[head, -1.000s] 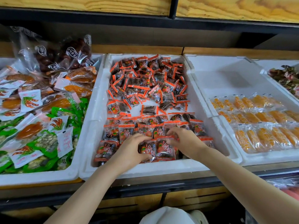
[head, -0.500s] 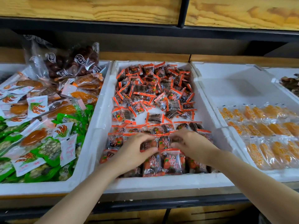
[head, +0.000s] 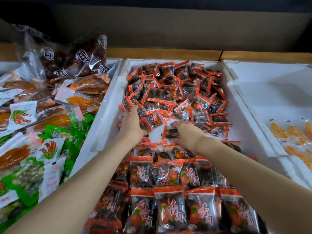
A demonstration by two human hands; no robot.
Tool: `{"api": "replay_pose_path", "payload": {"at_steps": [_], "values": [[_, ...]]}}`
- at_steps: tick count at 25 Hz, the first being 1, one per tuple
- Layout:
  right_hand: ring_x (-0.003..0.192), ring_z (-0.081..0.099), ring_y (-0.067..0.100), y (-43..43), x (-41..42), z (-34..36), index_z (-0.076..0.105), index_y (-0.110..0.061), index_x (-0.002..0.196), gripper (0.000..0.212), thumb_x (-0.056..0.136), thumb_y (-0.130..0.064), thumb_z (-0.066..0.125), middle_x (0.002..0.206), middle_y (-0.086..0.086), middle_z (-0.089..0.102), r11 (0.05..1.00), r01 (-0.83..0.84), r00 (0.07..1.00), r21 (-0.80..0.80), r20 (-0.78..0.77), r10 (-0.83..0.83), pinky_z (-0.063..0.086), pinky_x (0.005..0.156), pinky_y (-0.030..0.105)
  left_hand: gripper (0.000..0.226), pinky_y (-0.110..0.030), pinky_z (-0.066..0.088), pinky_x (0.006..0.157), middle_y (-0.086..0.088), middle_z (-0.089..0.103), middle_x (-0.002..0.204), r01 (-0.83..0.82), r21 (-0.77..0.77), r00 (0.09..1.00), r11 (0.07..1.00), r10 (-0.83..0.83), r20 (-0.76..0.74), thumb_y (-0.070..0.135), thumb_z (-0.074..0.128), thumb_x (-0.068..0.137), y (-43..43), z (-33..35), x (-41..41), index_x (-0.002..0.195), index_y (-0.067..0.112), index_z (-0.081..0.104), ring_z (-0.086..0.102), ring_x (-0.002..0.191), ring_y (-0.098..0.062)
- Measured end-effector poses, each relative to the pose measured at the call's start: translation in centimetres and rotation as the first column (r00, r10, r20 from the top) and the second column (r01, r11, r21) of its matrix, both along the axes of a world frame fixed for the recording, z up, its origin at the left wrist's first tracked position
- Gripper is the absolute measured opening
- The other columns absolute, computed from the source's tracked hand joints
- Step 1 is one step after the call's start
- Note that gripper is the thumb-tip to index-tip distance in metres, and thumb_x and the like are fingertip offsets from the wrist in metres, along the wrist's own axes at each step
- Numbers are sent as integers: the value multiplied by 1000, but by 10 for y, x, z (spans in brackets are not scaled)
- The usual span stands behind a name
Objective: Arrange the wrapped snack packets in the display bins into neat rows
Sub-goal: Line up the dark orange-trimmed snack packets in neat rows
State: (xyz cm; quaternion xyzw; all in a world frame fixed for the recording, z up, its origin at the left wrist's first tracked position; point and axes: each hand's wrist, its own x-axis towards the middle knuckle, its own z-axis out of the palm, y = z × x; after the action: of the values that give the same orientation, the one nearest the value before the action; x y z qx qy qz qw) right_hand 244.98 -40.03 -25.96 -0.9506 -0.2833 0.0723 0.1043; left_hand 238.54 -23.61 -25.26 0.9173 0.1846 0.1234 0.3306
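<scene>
On a shop shelf, three white foam bins side by side. In the middle bin (head: 105, 119), nearest, three neat rows of snack packets (head: 170, 210), orange-edged, with red brush characters too stylised to read. Beyond, two hands: left hand (head: 132, 123) gripping into the loose heap (head: 177, 88), right hand (head: 185, 132) pinching a single packet (head: 170, 133).

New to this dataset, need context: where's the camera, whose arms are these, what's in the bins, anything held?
No machine here: a person works bare-handed. The one picture comes from a camera worn on the head, looking down along both arms. The middle foam bin holds red-orange snack packets: neat rows near the camera, a loose heap farther back. The left hand reaches into the heap; its grip is hidden. The right hand appears to pinch one packet. The left bin holds mixed packs, the right one yellow packets.
</scene>
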Motion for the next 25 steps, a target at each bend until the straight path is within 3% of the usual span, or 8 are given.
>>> {"api": "replay_pose_path", "payload": {"at_steps": [2,5,7,9,14,18,20,25], "values": [[119,49,31,4,7,-1,36,-11,140,64,85,-20,68,131,14,52,1000,30,999,-2,17,-30,46,97,42,87,-28,40,93,-8,45,135,-33,-114,999,993,31,-22,2,79,74,1,5,7,146,9,29,44,127,-26],[117,48,29,3,13,5,47,-11,131,61,79,-27,74,125,10,55,998,60,992,13,111,-61,47,93,39,30,-27,50,66,-11,68,92,9,-149,1000,989,-10,-7,1,76,75,3,3,6,102,-4,64,66,82,-23],[113,51,27,0,11,10,49,-14,128,56,79,-30,73,122,6,57,996,90,981,5,171,-89,48,86,36,9,-19,50,53,-10,65,72,40,-154,996,987,-27,84,3,70,82,2,2,2,78,0,63,63,59,-16],[100,57,25,-5,8,15,51,-17,122,48,81,-30,72,112,5,63,988,146,968,54,197,-154,47,76,32,31,-10,37,46,-2,47,59,-3,-131,979,991,29,200,10,65,88,3,5,-3,62,9,47,45,50,-10],[63,56,11,-1,-7,50,56,-14,85,19,85,-28,68,76,1,61,804,196,979,562,-166,-123,41,53,13,33,-25,30,58,-3,40,67,47,-481,887,875,184,422,26,58,93,3,23,-14,77,-1,50,35,59,-10],[88,63,25,34,-34,60,62,-4,102,30,96,-31,51,100,25,65,738,184,927,650,-365,90,54,81,36,18,-40,53,86,0,66,96,154,-703,914,694,171,369,38,50,97,-7,26,-21,95,22,58,64,90,-17],[92,61,32,49,-39,63,55,1,112,32,99,-26,43,102,20,63,833,114,961,542,-273,46,50,85,37,13,-47,53,89,-2,67,108,198,-754,938,626,103,332,37,54,95,-8,27,-26,102,26,56,65,100,-21],[68,54,13,61,-38,68,49,-13,132,35,99,-7,36,106,9,61,896,-107,994,431,33,102,36,45,10,34,-36,55,85,-5,68,106,224,-649,877,727,140,459,8,71,82,23,33,-39,106,25,53,67,96,-17]]}}
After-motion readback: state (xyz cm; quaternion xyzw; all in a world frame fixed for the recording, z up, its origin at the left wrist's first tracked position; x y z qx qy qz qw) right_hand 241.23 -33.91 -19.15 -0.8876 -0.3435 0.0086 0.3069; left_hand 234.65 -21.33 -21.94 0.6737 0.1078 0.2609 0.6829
